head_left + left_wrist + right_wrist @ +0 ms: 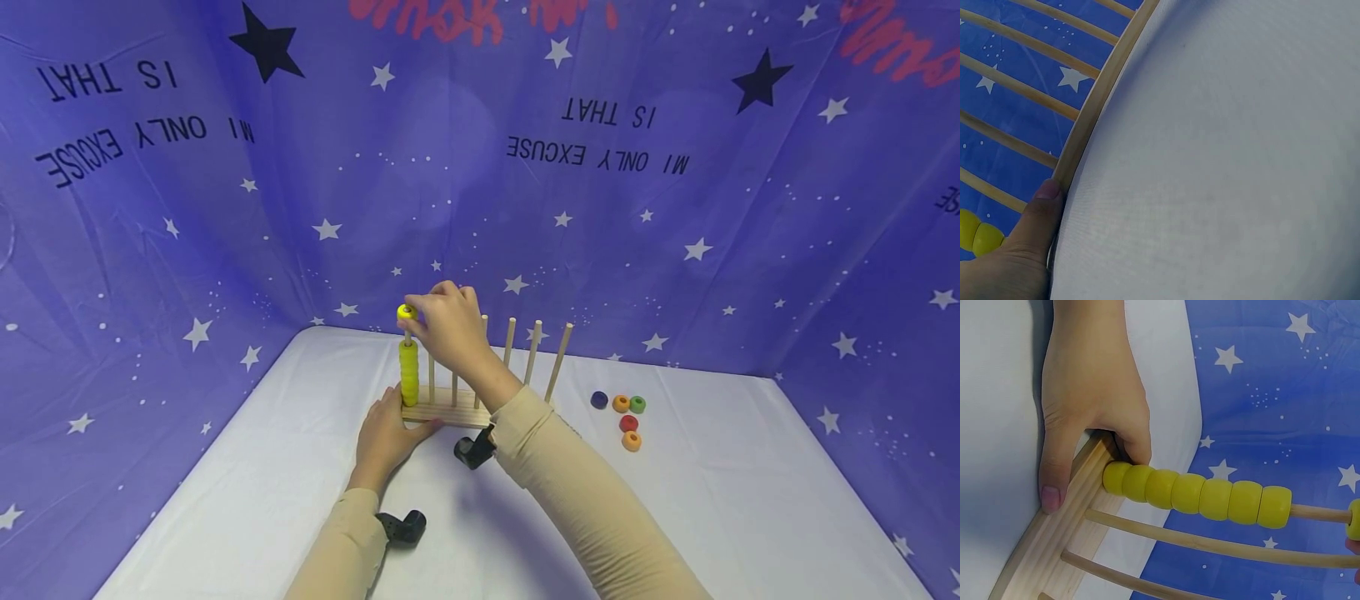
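Note:
A wooden base with several upright pegs stands on the table. Yellow beads are stacked on its leftmost peg, below a bare stretch near the top. My right hand pinches another yellow bead at the tip of that peg; in the right wrist view only the edge of this bead shows. My left hand grips the left end of the base, its thumb along the front edge, as the right wrist view shows. In the left wrist view that thumb lies against the wood.
Right of the base lie loose beads: a dark blue one, a green one, a red one and two orange ones. A white cloth covers the table. Blue star-printed fabric hangs behind and at the sides.

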Demonstrator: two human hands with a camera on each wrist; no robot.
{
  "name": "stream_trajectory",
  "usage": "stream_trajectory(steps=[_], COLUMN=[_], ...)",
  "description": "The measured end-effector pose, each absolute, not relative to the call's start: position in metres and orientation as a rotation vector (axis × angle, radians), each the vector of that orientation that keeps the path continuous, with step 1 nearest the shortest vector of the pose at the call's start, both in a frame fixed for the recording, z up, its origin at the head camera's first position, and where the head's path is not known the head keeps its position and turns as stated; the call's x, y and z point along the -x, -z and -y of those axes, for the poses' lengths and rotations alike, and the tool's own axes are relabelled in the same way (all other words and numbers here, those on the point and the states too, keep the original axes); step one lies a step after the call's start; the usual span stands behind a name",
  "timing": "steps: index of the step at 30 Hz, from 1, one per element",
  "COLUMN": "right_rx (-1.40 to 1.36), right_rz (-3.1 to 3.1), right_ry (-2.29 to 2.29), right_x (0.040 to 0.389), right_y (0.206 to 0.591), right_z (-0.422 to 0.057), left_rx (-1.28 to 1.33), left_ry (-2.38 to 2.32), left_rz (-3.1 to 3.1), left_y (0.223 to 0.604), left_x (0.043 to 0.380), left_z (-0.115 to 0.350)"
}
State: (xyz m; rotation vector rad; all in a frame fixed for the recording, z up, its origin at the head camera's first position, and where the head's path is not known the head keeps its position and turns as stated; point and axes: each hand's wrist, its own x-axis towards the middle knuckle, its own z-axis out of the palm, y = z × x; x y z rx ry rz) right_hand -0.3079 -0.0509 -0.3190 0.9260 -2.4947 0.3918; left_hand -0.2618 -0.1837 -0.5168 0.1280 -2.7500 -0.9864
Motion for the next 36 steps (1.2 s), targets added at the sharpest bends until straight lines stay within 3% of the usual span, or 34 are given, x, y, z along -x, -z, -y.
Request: stream_trajectory(steps=[19,36], right_rx=[-0.931,-0.783], right_rz=[2.400,2.394], right_ry=[-0.441,-0.658], right_x=[0.300,0.261], right_y=[0.317,0.335], right_z=[0.031,-0.052], left_rx=[-0.092,-0.157], left_ry=[0.990,1.111], left_rz=[2.738,2.713], left_y=[0.518,0.511], left_x=[0.266,0.259], left_z=[0.180,0.193])
